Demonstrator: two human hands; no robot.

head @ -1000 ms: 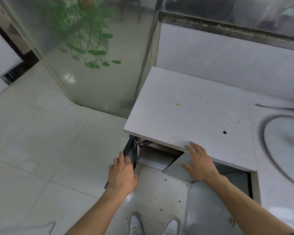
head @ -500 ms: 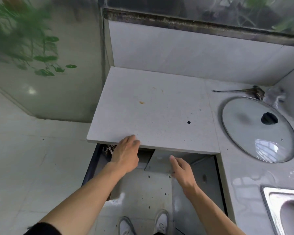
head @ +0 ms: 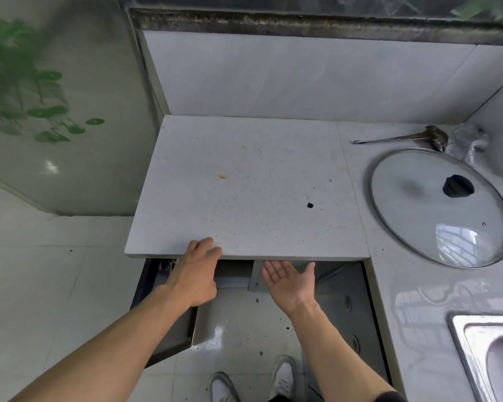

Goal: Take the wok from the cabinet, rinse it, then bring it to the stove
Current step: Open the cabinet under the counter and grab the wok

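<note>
Below the white speckled counter the cabinet stands open, its left door and right door swung outward. My left hand rests its fingers on the counter's front edge, holding nothing. My right hand hangs palm up with straight fingers just under that edge, in the cabinet opening. The counter hides the cabinet's inside, and no wok shows. The stove is out of view.
A glass lid with a black knob lies on the counter at right, a metal utensil behind it. A steel sink is at the lower right. My shoes stand on the tiled floor. A frosted glass panel stands at left.
The view has swung right, bringing the lid and sink into sight. My left hand left the door edge and went up to the counter's edge. My right hand turned palm up.
</note>
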